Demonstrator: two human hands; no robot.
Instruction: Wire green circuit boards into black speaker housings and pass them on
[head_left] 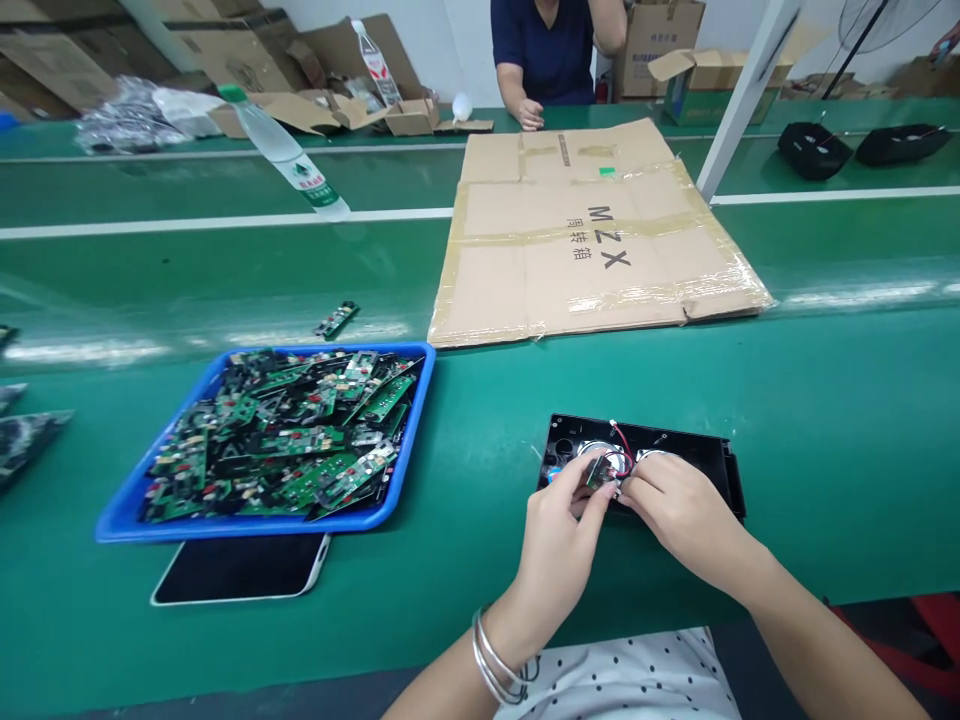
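A black speaker housing (679, 441) lies on the green bench in front of me, with round metal parts and red and black wires (624, 445) showing inside. Above it, my left hand (564, 525) pinches a small circuit board (598, 471) between thumb and fingers. My right hand (679, 505) is closed close beside the board, its fingertips at the wire ends; a small white connector seems to be between them, mostly hidden. To the left, a blue tray (409, 470) is heaped with green circuit boards (300, 440).
A phone (244, 568) lies partly under the tray. One loose board (337, 320) is behind it. Flattened cardboard (525, 270) covers the bench ahead, near a leaning water bottle (289, 155). Another person (551, 50) sits opposite. A white post (746, 105) rises at right.
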